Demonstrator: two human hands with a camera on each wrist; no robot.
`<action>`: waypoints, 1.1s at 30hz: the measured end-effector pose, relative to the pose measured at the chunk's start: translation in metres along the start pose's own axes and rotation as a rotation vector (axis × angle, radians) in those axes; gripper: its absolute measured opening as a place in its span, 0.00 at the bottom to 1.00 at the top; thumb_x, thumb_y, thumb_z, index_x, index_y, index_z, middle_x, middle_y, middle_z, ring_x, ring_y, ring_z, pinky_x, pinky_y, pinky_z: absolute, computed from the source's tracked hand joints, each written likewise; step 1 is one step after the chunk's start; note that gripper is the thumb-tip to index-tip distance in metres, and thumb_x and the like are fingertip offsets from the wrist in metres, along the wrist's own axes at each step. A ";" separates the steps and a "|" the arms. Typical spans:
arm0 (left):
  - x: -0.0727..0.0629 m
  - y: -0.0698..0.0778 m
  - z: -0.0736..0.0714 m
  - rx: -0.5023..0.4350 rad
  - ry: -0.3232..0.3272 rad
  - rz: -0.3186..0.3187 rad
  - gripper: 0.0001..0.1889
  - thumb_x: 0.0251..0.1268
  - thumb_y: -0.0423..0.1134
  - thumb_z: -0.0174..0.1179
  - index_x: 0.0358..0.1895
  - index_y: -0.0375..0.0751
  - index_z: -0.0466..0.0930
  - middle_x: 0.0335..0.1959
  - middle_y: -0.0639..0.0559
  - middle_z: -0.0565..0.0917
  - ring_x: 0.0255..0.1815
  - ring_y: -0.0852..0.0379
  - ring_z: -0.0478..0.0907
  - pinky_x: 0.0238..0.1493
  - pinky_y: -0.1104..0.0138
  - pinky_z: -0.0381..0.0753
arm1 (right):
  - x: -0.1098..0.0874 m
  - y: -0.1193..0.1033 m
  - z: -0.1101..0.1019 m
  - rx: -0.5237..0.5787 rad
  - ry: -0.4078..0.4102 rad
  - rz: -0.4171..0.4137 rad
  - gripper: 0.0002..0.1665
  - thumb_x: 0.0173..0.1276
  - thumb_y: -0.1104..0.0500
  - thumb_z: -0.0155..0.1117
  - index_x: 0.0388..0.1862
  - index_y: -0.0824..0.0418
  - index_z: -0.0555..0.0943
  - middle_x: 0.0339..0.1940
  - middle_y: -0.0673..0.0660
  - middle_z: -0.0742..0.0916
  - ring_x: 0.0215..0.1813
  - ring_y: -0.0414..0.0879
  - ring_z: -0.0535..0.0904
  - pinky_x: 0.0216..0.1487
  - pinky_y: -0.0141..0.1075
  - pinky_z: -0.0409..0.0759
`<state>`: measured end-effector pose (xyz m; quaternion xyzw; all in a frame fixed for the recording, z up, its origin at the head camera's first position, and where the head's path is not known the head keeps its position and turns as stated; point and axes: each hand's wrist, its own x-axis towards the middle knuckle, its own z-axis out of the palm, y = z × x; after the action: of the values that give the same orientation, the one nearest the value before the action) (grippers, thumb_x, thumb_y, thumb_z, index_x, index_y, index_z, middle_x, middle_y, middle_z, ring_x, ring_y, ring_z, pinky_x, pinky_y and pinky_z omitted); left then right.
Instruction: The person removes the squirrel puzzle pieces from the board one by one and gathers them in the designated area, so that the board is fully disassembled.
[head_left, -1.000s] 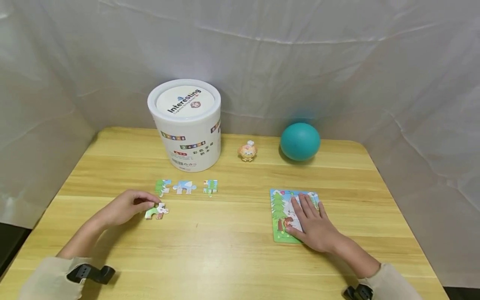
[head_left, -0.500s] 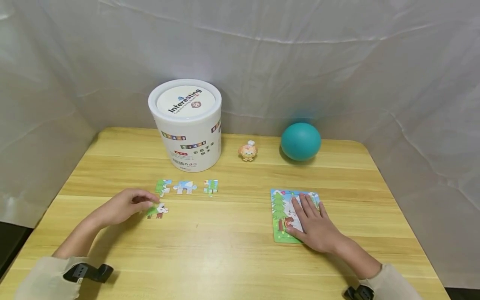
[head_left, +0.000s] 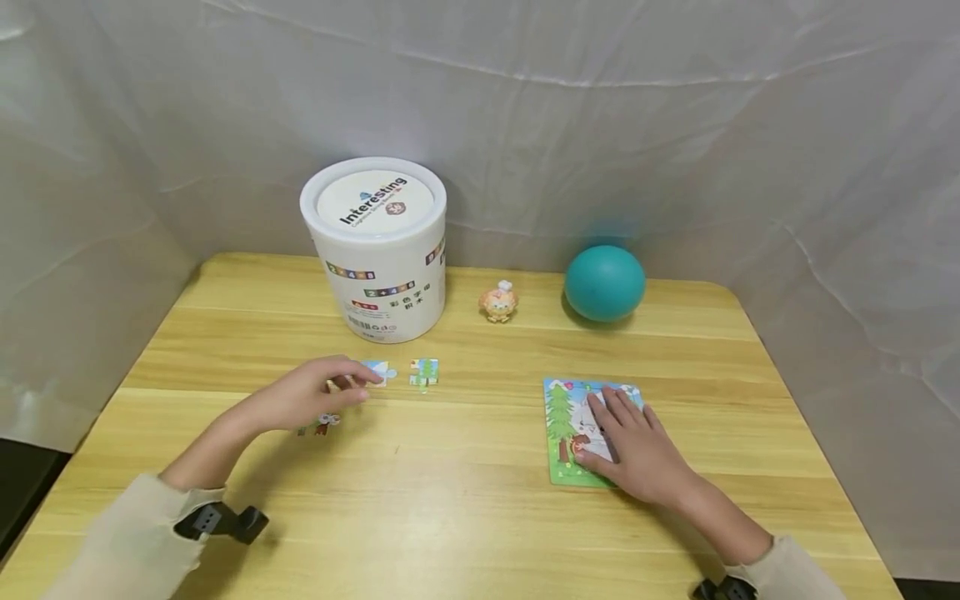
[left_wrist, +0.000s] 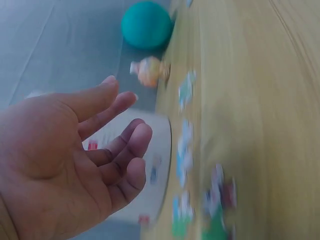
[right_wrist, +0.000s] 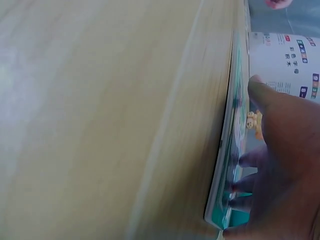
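Note:
My left hand [head_left: 307, 396] hovers over the left of the table, fingers loosely bent with nothing between them, as the left wrist view confirms. Just under it lies a puzzle piece with an animal face [head_left: 327, 423], partly hidden by the hand. By its fingertips is a blue-and-white puzzle piece [head_left: 381, 372]. Right of that lies a puzzle piece with a green tree [head_left: 425, 372]. Another green piece [left_wrist: 182, 217] shows in the left wrist view but is covered in the head view. My right hand [head_left: 641, 450] rests with spread fingers on a square puzzle board [head_left: 561, 425].
A white lidded bucket [head_left: 378, 250] stands at the back left. To its right are a small orange figurine in a white hat [head_left: 498, 302] and a teal ball [head_left: 604, 283]. Grey-white cloth [head_left: 525, 125] hangs behind and beside the wooden table [head_left: 465, 517].
My left hand has let go of the animal-face piece, which stays on the table, and has moved right and away from me. My right hand stays on the board.

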<state>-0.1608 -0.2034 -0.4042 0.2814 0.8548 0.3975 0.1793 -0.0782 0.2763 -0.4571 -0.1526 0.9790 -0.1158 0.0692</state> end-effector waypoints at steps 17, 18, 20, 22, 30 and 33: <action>0.100 0.073 0.089 -0.003 -0.148 0.174 0.21 0.74 0.39 0.62 0.66 0.36 0.76 0.58 0.43 0.81 0.55 0.52 0.79 0.57 0.63 0.79 | -0.015 0.027 -0.009 0.083 -0.017 0.009 0.55 0.74 0.35 0.59 0.83 0.64 0.49 0.83 0.71 0.51 0.82 0.67 0.42 0.74 0.70 0.41; 0.105 0.077 0.095 0.011 -0.151 0.181 0.22 0.74 0.40 0.62 0.66 0.37 0.76 0.58 0.43 0.81 0.55 0.52 0.79 0.58 0.64 0.78 | -0.015 0.027 -0.009 0.083 -0.023 0.009 0.55 0.74 0.35 0.59 0.83 0.65 0.49 0.83 0.71 0.51 0.82 0.67 0.42 0.74 0.70 0.41; 0.116 0.084 0.106 0.041 -0.155 0.198 0.22 0.74 0.41 0.62 0.67 0.37 0.76 0.59 0.43 0.81 0.55 0.53 0.79 0.58 0.66 0.78 | -0.015 0.028 -0.009 0.089 -0.036 0.009 0.55 0.74 0.35 0.58 0.83 0.65 0.48 0.83 0.71 0.50 0.82 0.67 0.41 0.74 0.70 0.41; 0.125 0.091 0.116 0.079 -0.156 0.213 0.22 0.75 0.42 0.62 0.67 0.37 0.76 0.59 0.44 0.80 0.54 0.54 0.79 0.57 0.68 0.78 | -0.016 0.028 -0.008 0.096 -0.050 0.016 0.55 0.75 0.34 0.57 0.84 0.64 0.47 0.83 0.70 0.48 0.82 0.67 0.40 0.74 0.71 0.40; 0.154 0.106 0.150 0.201 -0.141 0.240 0.21 0.75 0.42 0.61 0.66 0.38 0.78 0.55 0.46 0.82 0.48 0.60 0.78 0.51 0.74 0.76 | -0.016 0.029 -0.006 0.104 -0.079 0.026 0.52 0.76 0.35 0.55 0.84 0.60 0.48 0.83 0.70 0.47 0.82 0.67 0.39 0.72 0.73 0.39; 0.162 0.107 0.162 0.265 -0.132 0.250 0.20 0.77 0.43 0.60 0.66 0.40 0.79 0.58 0.48 0.82 0.54 0.60 0.78 0.56 0.73 0.75 | -0.016 0.029 -0.005 0.099 -0.079 0.024 0.52 0.76 0.35 0.55 0.84 0.61 0.48 0.83 0.71 0.47 0.82 0.68 0.39 0.72 0.73 0.39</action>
<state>-0.1641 0.0476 -0.4343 0.4318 0.8445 0.2813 0.1456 -0.0718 0.3090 -0.4575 -0.1420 0.9703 -0.1570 0.1168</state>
